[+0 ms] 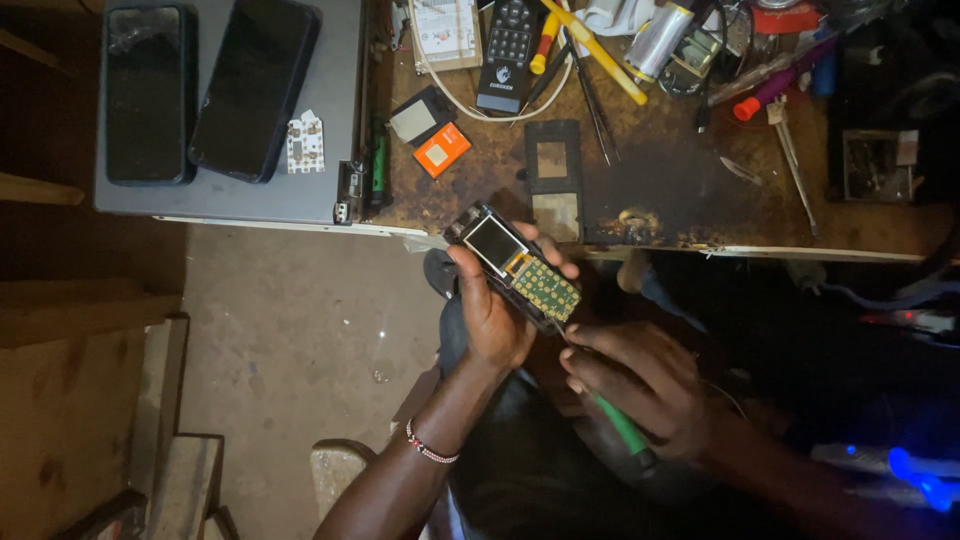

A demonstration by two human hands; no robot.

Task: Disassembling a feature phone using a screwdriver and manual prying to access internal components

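Note:
My left hand (492, 310) grips an opened keypad phone (515, 265), its small screen and green-gold circuit board facing up, held just below the workbench edge. My right hand (640, 385) holds a green-handled screwdriver (622, 425) whose tip meets the phone's lower end. A beaded bracelet (430, 447) circles my left wrist.
The worn brown workbench (680, 190) carries a black phone frame (553, 165), orange battery (442, 150), yellow tools (595, 45), tweezers and cables. A grey board (330, 150) at left bears two dark smartphones (150, 90) (255, 85). Concrete floor and wooden steps lie below left.

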